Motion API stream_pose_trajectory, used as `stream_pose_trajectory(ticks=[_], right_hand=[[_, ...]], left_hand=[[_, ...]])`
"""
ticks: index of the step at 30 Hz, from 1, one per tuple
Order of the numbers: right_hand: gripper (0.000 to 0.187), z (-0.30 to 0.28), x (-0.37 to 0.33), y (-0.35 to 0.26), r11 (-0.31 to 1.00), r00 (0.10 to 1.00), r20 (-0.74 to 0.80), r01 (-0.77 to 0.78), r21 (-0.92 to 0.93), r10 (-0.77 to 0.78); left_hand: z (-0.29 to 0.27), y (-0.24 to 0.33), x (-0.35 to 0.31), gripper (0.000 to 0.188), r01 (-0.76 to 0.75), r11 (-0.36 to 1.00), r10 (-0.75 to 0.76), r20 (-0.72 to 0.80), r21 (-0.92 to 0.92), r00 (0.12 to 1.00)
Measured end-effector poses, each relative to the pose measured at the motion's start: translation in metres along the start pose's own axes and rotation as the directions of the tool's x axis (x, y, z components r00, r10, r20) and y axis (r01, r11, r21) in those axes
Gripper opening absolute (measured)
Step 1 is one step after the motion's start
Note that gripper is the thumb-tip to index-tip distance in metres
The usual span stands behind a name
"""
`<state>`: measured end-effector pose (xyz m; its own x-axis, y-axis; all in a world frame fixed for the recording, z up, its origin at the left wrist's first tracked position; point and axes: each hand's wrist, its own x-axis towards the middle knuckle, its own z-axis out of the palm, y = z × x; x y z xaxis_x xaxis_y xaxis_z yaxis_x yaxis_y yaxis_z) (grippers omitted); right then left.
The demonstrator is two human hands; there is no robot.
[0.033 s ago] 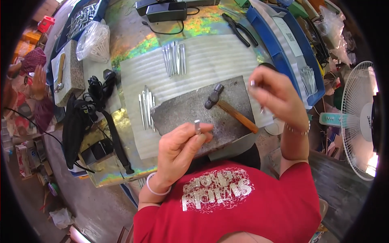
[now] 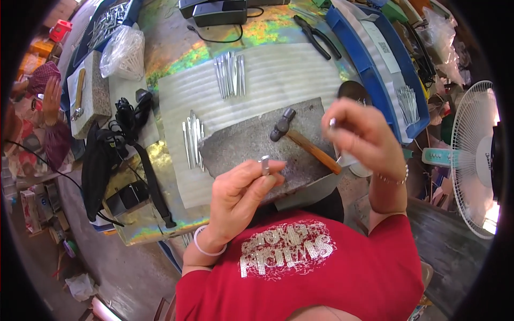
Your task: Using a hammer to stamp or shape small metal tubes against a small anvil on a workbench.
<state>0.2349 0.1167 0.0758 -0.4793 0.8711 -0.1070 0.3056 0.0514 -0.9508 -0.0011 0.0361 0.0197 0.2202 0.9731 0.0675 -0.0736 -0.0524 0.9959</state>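
My left hand (image 2: 235, 195) is closed in a pinch, with a small silver metal piece (image 2: 265, 166) upright between thumb and forefinger, above the near edge of a dark stone slab (image 2: 235, 144). At the slab's right side my right hand (image 2: 367, 131) is raised, its fingers pinched round a shiny metal piece (image 2: 332, 123); most of this piece is hidden and blurred. Between my hands a ball-peen hammer (image 2: 313, 151) with a wooden handle lies on the slab, touched by neither. Slim silver metal strips lie in two groups, one beyond the slab (image 2: 230, 77) and one beside its left edge (image 2: 193, 142).
White foam sheet (image 2: 289, 69) lies under the slab. Black pliers (image 2: 317, 38) rest beyond it. A long blue tray (image 2: 364, 69) borders the right, near a white fan (image 2: 474, 160). At left are black straps (image 2: 99, 176), a granite block (image 2: 96, 107) and another person's hand (image 2: 52, 99).
My right hand has shifted slightly left and down, uncovering more of a dark round thing behind it. My left hand has moved a touch to the right, still pinching the metal piece.
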Motion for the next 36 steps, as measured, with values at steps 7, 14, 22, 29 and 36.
stream_pose_trajectory(ticks=[7, 14, 22, 29, 36], right_hand=[[0.012, 0.052, -0.020, -0.003, 0.988, 0.990, 0.070, 0.119, 0.094, -0.126], [0.016, 0.072, -0.023, -0.008, 0.971, 0.971, -0.060, 0.236, 0.048, -0.233], [0.016, 0.086, -0.020, -0.002, 0.951, 0.941, -0.142, 0.307, -0.019, -0.307], [0.014, 0.081, -0.018, -0.002, 0.942, 0.940, -0.101, 0.315, -0.113, -0.326], [0.011, 0.084, -0.022, 0.001, 0.987, 0.979, -0.131, 0.161, 0.014, -0.158]], left_hand=[[0.018, 0.004, -0.006, 0.016, 0.098, 0.912, -0.106, 0.004, -0.398, 0.994], [0.009, -0.006, -0.015, 0.011, -0.057, 0.989, 0.050, -0.052, -0.138, 0.997], [0.012, 0.000, -0.022, 0.012, 0.092, 0.980, -0.109, -0.089, -0.176, 0.990], [0.011, -0.004, -0.021, 0.013, 0.061, 0.994, -0.067, -0.065, -0.091, 0.996], [0.011, 0.000, -0.018, 0.012, 0.107, 0.992, -0.107, 0.003, -0.061, 0.994]])
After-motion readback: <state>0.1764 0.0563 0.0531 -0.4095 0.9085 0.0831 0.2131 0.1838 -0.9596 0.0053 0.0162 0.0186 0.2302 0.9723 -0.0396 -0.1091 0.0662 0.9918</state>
